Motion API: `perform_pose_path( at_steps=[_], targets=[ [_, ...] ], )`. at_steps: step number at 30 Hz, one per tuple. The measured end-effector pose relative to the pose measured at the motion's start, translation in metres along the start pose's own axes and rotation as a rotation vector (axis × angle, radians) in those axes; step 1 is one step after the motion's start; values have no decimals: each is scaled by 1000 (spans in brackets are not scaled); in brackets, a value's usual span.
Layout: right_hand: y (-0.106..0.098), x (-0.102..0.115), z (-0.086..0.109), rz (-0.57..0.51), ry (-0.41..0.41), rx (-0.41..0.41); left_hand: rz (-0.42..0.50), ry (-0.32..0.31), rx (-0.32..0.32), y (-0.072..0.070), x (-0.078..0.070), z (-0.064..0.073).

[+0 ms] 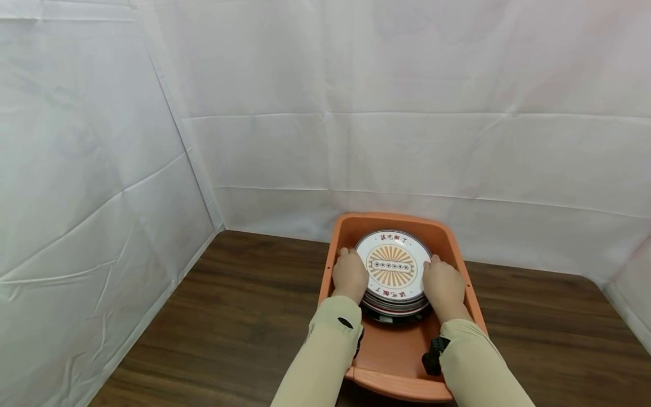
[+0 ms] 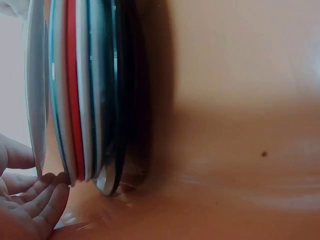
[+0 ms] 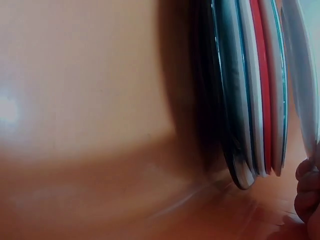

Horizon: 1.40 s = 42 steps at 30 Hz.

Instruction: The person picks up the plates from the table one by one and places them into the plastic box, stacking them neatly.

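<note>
A white plate with an orange sunburst and red characters sits uppermost in an orange tub. My left hand pinches its left rim, thumb above and fingers below. At the opposite rim my right hand grips the same plate. Both wrist views show a narrow gap between this plate and the stack of plates under it. One plate edge in that stack is red, and the lowest pieces look dark. The left fingertips come right to the stack's upper edges.
The tub stands on a dark wood table, close to a white cloth backdrop. Another white sheet hangs along the left side. The tub walls rise close outside both hands.
</note>
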State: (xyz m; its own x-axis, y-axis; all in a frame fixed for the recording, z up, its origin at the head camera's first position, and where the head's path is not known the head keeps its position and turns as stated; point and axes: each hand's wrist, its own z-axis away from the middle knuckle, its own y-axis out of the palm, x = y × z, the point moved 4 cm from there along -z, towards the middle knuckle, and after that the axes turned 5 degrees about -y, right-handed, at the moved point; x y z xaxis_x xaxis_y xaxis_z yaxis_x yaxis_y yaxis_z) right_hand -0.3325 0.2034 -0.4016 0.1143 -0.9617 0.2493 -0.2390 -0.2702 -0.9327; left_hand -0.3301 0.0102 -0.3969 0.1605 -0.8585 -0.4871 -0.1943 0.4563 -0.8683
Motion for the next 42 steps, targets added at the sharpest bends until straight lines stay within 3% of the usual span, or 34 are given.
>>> perform_pose_path(
  at_steps=[9, 18, 42],
  targets=[
    [5, 0, -1, 72, 24, 66, -144, 51, 27, 9, -2, 2],
    [7, 0, 2, 113, 59, 139, -200, 63, -10, 14, -1, 3],
    [10, -5, 8, 156, 55, 145, -314, 102, 5, 22, -7, 9]
  ],
)
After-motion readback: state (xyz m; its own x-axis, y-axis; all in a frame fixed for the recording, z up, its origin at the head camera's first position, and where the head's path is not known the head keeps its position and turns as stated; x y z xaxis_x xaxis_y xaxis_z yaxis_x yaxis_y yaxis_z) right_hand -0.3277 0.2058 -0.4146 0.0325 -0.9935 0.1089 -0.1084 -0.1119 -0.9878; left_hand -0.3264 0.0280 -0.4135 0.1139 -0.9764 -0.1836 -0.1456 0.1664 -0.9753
